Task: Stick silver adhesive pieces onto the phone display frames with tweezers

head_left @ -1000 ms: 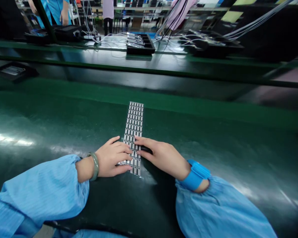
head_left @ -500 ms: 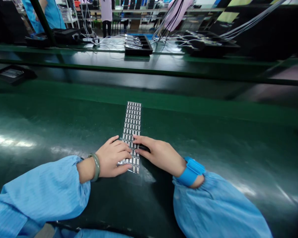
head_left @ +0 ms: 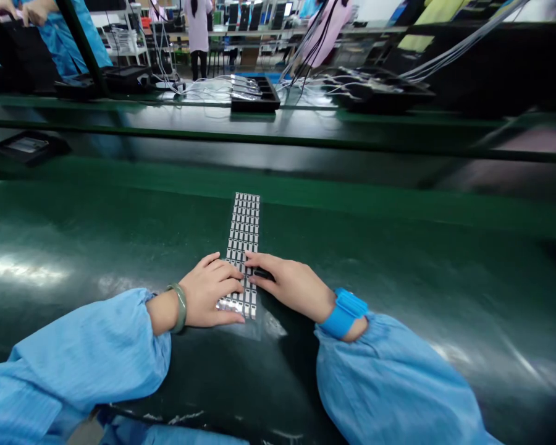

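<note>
Left hand [head_left: 208, 293]: lay flat, wide open, fingers pressed over the near end of the strip of metal parts [head_left: 243, 232].
Right hand [head_left: 290, 287]: pinched narrowly on a small black object [head_left: 264, 274], right beside the strip.
Strip position: flat on the green conveyor belt [head_left: 398, 278], between both hands.

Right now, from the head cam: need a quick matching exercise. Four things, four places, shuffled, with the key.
Things:
1. Pale green bangle
2. Blue wrist strap
3. Metal strip of small parts
4. Black tray

Places:
A. On the far bench, among cables
B. On the right wrist
C. On the left wrist
D. On the green bench top, under the left hand and right hand

Pairs: 1-C, 2-B, 3-D, 4-A
</note>
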The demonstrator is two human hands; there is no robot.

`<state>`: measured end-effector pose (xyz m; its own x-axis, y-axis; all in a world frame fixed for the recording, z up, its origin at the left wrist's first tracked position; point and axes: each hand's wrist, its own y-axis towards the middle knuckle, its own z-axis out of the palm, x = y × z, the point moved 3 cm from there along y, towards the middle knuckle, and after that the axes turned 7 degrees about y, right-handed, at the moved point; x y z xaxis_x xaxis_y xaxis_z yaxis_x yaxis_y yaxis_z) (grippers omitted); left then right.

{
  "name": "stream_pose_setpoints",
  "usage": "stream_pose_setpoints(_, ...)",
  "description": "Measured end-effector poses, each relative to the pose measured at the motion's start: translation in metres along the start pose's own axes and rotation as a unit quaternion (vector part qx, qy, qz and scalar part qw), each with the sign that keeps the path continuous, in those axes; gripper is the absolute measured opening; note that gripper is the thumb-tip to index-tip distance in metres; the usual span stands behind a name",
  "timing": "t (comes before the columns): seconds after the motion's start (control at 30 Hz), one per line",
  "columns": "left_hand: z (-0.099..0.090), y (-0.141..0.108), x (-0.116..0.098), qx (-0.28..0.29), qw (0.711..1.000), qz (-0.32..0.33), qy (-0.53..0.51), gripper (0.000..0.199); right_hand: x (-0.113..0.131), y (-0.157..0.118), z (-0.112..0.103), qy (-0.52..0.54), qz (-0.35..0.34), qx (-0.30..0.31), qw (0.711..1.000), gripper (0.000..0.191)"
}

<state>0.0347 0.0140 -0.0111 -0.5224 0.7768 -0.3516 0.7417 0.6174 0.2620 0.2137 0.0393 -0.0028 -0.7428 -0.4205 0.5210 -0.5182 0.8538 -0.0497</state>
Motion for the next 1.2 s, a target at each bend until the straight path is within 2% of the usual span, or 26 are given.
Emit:
stream_pose_setpoints(0.13, 0.002, 0.001, -0.001, -0.012, 1.000, -0.016, -0.003, 0.019, 0.000, 0.002, 0.000, 0.002, 0.008, 0.001, 1.000, 0.027)
stream_pose_setpoints(0.33, -0.001, 0.002, -0.002, -0.011, 0.999, -0.048, -0.023, 0.018, 0.002, 0.003, -0.001, 0.002, 0.012, -0.001, 1.000, 0.027)
stream_pose_setpoints(0.43, -0.004, 0.001, 0.002, 0.001, 0.999, -0.042, -0.030, 0.029, 0.001, 0.003, -0.001, -0.001, 0.007, -0.004, 1.000, 0.027)
stream_pose_setpoints(0.53, -0.004, -0.001, 0.006, 0.032, 0.999, -0.008, -0.034, 0.047, 0.001, 0.003, -0.001, -0.005, 0.000, -0.006, 1.000, 0.028)
stream_pose_setpoints(0.6, -0.003, -0.003, 0.007, 0.042, 0.999, 0.010, -0.020, 0.051, 0.001, 0.003, -0.001, -0.007, -0.004, -0.007, 1.000, 0.029)
stream_pose_setpoints(0.77, 0.001, 0.001, -0.006, 0.004, 0.999, -0.015, 0.042, 0.047, 0.003, 0.003, -0.001, -0.017, -0.012, -0.012, 1.000, 0.028)
stream_pose_setpoints(0.93, 0.007, 0.012, -0.019, -0.035, 0.997, -0.037, 0.053, 0.030, 0.004, 0.001, 0.000, -0.026, -0.012, -0.013, 0.999, 0.028)
stream_pose_setpoints(1.07, 0.008, 0.014, -0.017, -0.042, 0.997, -0.050, 0.029, 0.016, 0.005, 0.002, 0.000, -0.030, -0.016, -0.012, 0.999, 0.029)
stream_pose_setpoints(1.13, 0.004, 0.012, -0.013, -0.035, 0.999, -0.039, 0.015, 0.016, 0.005, 0.002, 0.000, -0.031, -0.018, -0.011, 0.999, 0.030)
stream_pose_setpoints(1.2, 0.000, 0.006, -0.009, -0.016, 1.000, -0.008, 0.001, 0.025, 0.005, 0.002, 0.000, -0.033, -0.018, -0.011, 0.999, 0.030)
